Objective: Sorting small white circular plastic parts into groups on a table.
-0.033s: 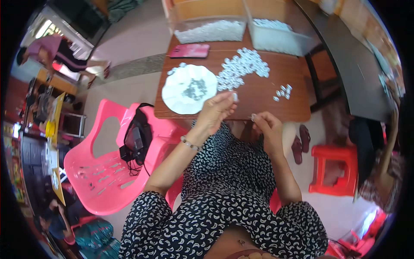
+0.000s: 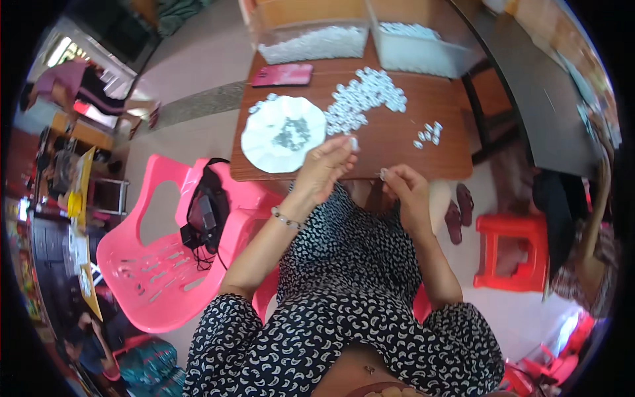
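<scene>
My left hand (image 2: 324, 167) pinches a small white plastic piece (image 2: 353, 143) between thumb and fingertips, above the near edge of the brown table (image 2: 390, 149). To its right, my right hand (image 2: 408, 192) pinches a tiny clear or whitish piece (image 2: 382, 174) whose exact kind is too small to make out. The two hands are apart. A white scalloped plate (image 2: 256, 149) beside my left hand carries many small grey bits (image 2: 291, 133). Beyond the hands lies a heap of small white pieces (image 2: 367, 96). Several similar pieces (image 2: 430, 134) lie loose at the right.
Two clear bins (image 2: 314, 45) (image 2: 423, 58) of white pieces stand at the back. A pink phone (image 2: 282, 75) lies behind the plate. Left is a pink chair (image 2: 159, 271) with a black bag (image 2: 210, 212); right, a red stool (image 2: 509, 225). Other people sit or stand at both sides.
The whole view has shifted a little, so the table and its contents sit slightly further left and up. Both hands keep their pinch on the small pieces.
</scene>
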`<state>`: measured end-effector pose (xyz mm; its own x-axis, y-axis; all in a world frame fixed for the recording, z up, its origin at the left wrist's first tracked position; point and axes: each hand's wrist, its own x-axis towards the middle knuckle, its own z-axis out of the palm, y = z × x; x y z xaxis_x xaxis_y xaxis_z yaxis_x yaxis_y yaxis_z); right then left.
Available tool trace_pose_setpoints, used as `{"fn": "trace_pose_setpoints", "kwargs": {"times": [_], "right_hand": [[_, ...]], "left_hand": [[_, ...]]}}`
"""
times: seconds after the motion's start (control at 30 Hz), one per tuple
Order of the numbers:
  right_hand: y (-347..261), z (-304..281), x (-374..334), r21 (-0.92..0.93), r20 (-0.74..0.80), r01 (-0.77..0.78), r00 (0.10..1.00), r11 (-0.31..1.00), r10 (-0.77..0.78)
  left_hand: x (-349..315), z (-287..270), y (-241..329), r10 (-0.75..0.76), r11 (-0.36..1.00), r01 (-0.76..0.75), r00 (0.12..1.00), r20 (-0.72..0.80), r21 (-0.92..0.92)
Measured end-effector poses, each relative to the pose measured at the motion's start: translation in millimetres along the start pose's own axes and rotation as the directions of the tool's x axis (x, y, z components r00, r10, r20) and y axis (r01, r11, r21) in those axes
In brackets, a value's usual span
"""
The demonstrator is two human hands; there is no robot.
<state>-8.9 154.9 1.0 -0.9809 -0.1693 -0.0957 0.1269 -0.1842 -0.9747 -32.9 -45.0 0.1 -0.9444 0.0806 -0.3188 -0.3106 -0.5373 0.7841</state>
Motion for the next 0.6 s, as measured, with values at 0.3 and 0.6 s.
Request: {"fn": "trace_pose_setpoints", "kwargs": {"times": [0.3,0.6], "right_hand": [[-5,-7,-2,0.059,-0.087,0.063,0.995,0.996,-0.058],[4,-11,-2,0.070,-0.102,0.175,0.981,0.982,-0.168]], "left_hand": [[-8,17,-8,-0.071,0.997,0.075,0.991,0.118,-0.034],[-18,19,-22,-0.061,0.998,0.057,0.986,0.158,0.029]]}}
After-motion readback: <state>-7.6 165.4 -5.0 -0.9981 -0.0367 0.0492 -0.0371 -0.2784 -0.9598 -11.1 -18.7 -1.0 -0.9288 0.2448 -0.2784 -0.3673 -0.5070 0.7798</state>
